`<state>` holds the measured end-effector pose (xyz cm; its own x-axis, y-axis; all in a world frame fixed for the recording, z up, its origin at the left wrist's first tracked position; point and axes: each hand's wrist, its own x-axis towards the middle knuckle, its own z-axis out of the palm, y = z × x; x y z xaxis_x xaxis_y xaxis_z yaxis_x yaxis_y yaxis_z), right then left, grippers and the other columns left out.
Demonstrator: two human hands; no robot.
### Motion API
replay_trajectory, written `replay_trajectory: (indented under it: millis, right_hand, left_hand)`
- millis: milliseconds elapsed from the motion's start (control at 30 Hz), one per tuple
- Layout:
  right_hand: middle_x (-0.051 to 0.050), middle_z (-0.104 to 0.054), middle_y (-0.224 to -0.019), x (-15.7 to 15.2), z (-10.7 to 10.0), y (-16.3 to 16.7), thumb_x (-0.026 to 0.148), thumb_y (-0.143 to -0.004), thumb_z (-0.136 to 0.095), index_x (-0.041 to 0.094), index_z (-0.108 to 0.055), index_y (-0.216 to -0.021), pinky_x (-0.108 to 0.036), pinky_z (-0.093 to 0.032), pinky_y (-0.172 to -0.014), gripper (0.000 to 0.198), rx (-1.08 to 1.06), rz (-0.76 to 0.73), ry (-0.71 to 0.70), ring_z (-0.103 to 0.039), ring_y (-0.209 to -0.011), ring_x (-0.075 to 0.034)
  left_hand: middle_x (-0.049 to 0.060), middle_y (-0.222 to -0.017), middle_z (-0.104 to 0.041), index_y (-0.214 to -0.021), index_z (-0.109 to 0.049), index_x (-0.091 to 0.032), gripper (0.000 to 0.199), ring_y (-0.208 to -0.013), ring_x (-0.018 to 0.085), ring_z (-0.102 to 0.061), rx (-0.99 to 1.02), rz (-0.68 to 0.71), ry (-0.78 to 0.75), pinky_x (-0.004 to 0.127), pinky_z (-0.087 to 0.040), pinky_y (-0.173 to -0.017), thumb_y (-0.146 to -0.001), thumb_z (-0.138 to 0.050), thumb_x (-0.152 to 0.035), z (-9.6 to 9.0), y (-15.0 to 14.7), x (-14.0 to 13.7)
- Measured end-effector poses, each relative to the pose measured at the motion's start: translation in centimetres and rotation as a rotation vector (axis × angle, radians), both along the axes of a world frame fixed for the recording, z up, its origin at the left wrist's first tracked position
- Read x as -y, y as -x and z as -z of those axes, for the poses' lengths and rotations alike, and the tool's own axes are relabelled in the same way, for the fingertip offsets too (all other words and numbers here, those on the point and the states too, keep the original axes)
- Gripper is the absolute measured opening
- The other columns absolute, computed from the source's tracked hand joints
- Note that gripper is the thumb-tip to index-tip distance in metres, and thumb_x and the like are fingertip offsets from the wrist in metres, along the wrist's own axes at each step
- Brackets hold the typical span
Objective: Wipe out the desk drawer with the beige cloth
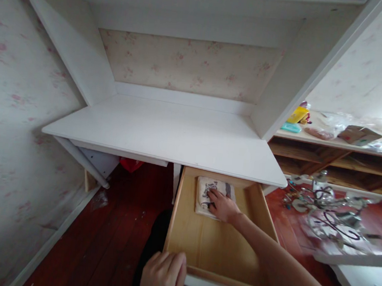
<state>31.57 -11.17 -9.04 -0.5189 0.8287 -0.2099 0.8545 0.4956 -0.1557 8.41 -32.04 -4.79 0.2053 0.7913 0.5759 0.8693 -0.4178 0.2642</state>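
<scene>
The folded printed cloth (202,195) is best pressed evenly by the spread right hand (224,206), the drawer's (205,249) front-left corner being steadied by the curled left hand (163,277).

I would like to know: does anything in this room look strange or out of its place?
Yes: at the right, a chandelier with curled arms appears to rest on the red floor, odd because such lamps usually hang overhead. The cloth under the right hand, in the open drawer, looks ordinary.
</scene>
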Motion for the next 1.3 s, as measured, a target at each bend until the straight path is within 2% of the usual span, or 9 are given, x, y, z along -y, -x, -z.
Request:
replay_trajectory:
  millis: [133,267,400,500,600,733,867,1100,1300]
  right_hand:
    - [-0.014,-0.051,-0.133,-0.2,-0.7,-5.0,0.031,-0.082,-0.045,0.018,-0.052,-0.131,-0.042,-0.044,-0.093,0.051,0.09,0.066,-0.024,-0.05,-0.118,-0.029]
    - [-0.013,-0.057,-0.123,-0.2,-1.0,-7.9,0.029,-0.08,-0.049,0.02,-0.058,-0.12,-0.041,-0.044,-0.089,0.042,0.143,0.11,-0.007,-0.052,-0.112,-0.029]
    - [-0.014,-0.062,-0.11,1.1,-1.5,-8.1,0.024,-0.082,-0.047,0.017,-0.064,-0.106,-0.039,-0.041,-0.092,0.03,0.089,0.031,0.065,-0.057,-0.106,-0.027]
    - [-0.015,-0.065,-0.102,3.5,-2.2,-7.5,0.022,-0.081,-0.046,0.016,-0.066,-0.1,-0.038,-0.044,-0.086,0.028,0.101,-0.049,0.156,-0.061,-0.097,-0.026]
    - [-0.016,-0.065,-0.101,6.4,-3.0,-6.9,0.029,-0.079,-0.051,0.016,-0.067,-0.099,-0.04,-0.045,-0.082,0.029,0.136,-0.085,0.259,-0.063,-0.094,-0.029]
    - [-0.017,-0.065,-0.106,9.3,-4.1,-5.7,0.048,-0.074,-0.06,0.015,-0.067,-0.106,-0.044,-0.046,-0.08,0.047,0.151,-0.075,0.389,-0.062,-0.097,-0.035]
    - [-0.015,-0.065,-0.106,10.0,-4.8,-3.8,0.057,-0.07,-0.064,0.018,-0.067,-0.105,-0.044,-0.047,-0.078,0.053,0.116,-0.131,0.466,-0.063,-0.094,-0.034]
    - [-0.018,-0.064,-0.107,9.6,-3.9,2.5,0.072,-0.079,-0.046,0.016,-0.061,-0.117,-0.048,-0.048,-0.077,0.069,0.062,-0.212,0.336,-0.063,-0.095,-0.037]
    - [-0.019,-0.062,-0.111,9.7,-3.7,8.7,0.056,-0.083,-0.053,0.015,-0.055,-0.124,-0.049,-0.051,-0.071,0.058,0.049,-0.357,0.152,-0.064,-0.092,-0.036]
  left_hand:
    - [-0.002,-0.062,-0.056,-0.086,-0.056,-0.021,0.012,-0.057,0.015,-0.051,0.011,0.011,-0.002,0.033,-0.03,-0.059,-0.089,-0.048,-0.012,0.1,0.0,-0.1]
    - [-0.002,-0.062,-0.056,-0.087,-0.057,-0.02,0.012,-0.058,0.014,-0.052,0.005,0.01,-0.001,0.033,-0.031,-0.059,-0.09,-0.048,-0.012,0.1,0.0,0.0]
    - [-0.002,-0.062,-0.056,-0.087,-0.057,-0.02,0.013,-0.058,0.014,-0.052,-0.014,0.0,-0.003,0.032,-0.032,-0.059,-0.09,-0.047,-0.012,-0.2,-0.1,0.1]
    - [-0.002,-0.062,-0.056,-0.088,-0.057,-0.02,0.014,-0.058,0.014,-0.052,-0.025,-0.003,0.009,0.032,-0.032,-0.06,-0.09,-0.047,-0.012,-0.4,-0.1,0.2]
    - [-0.002,-0.062,-0.056,-0.088,-0.057,-0.02,0.014,-0.058,0.014,-0.053,-0.031,0.0,0.006,0.031,-0.033,-0.06,-0.09,-0.046,-0.011,-0.5,-0.2,0.1]
    - [-0.001,-0.062,-0.056,-0.089,-0.058,-0.02,0.012,-0.058,0.015,-0.053,-0.038,0.001,0.008,0.032,-0.032,-0.059,-0.089,-0.048,-0.012,-0.2,-0.2,0.0]
    - [-0.001,-0.063,-0.057,-0.091,-0.057,-0.02,0.013,-0.058,0.015,-0.052,-0.041,0.005,-0.01,0.033,-0.032,-0.059,-0.09,-0.047,-0.013,-0.1,-0.1,0.0]
    - [-0.002,-0.061,-0.056,-0.089,-0.057,-0.02,0.013,-0.056,0.014,-0.052,-0.05,0.009,-0.041,0.032,-0.032,-0.057,-0.089,-0.046,-0.012,-0.4,-0.1,-0.1]
    - [0.0,-0.067,-0.062,-0.089,-0.059,-0.02,0.014,-0.058,0.014,-0.056,-0.046,-0.019,-0.08,0.032,-0.035,-0.058,-0.088,-0.047,-0.013,-0.2,-0.1,-0.2]
